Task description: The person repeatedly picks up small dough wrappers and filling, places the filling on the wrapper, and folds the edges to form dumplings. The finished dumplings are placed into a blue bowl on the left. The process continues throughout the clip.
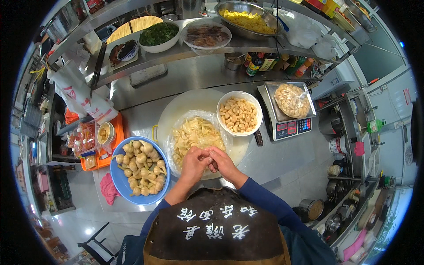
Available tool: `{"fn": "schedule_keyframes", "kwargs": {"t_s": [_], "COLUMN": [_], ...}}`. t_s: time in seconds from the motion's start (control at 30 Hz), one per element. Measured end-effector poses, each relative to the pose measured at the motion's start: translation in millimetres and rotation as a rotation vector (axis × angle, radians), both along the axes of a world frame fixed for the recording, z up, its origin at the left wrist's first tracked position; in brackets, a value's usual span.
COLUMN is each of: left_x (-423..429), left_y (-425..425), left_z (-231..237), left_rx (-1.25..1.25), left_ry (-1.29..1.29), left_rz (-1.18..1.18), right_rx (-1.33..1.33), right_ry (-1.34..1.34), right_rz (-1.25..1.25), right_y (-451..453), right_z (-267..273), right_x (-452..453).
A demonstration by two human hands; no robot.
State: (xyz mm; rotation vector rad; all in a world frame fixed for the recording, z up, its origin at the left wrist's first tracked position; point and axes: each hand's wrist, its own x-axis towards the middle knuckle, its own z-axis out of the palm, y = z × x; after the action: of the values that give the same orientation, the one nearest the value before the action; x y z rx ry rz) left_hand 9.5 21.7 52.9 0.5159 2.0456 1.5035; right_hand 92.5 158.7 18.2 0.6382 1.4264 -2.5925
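Note:
My left hand (pixel 194 164) and my right hand (pixel 226 164) meet at the fingertips, fingers bent inward. Whatever lies between them is hidden or too small to make out. Beneath them, a clear plastic bag (pixel 226 137) spreads open, heaped with papery garlic skins (pixel 198 132). It rests on a round pale cutting board (pixel 172 103). Peeled garlic cloves (pixel 239 114) fill a white bowl (pixel 260 122) right of the bag. Left of my hands, a blue plastic basin (pixel 116 180) holds whole garlic bulbs (pixel 142 165).
A digital scale (pixel 280 132) carries a bag of peeled cloves (pixel 291 101). A dark knife handle (pixel 258 137) sticks out by the white bowl. An orange tray (pixel 121 129) and a pink cloth (pixel 109 188) lie left. Across the back runs a steel shelf (pixel 159 59) with bowls of food.

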Motion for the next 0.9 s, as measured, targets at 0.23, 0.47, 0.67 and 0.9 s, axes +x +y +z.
{"fn": "schedule_keyframes", "kwargs": {"t_s": [0.23,0.47,0.67,0.9], "left_x": [3.3,6.3,0.8,-6.8], "left_y": [-11.4,-16.5,-16.1,-18.3], "left_z": [-13.8,-18.3,-27.0,-40.0], "left_rx": [-0.040,-0.046,-0.080,0.100], "left_ry": [0.374,0.322,0.154,-0.302], "left_rz": [-0.074,0.016,0.089,0.061], "right_rx": [0.017,-0.011,0.092,0.289], "right_ry": [-0.058,-0.074,-0.105,-0.048], "right_rz": [0.000,-0.013,0.084,0.173], "right_y": [-5.8,-6.6,-2.2,7.8], "right_z": [5.9,-7.3,-3.0,0.6], "right_x": [1.0,3.5,-3.9,-4.3]}}
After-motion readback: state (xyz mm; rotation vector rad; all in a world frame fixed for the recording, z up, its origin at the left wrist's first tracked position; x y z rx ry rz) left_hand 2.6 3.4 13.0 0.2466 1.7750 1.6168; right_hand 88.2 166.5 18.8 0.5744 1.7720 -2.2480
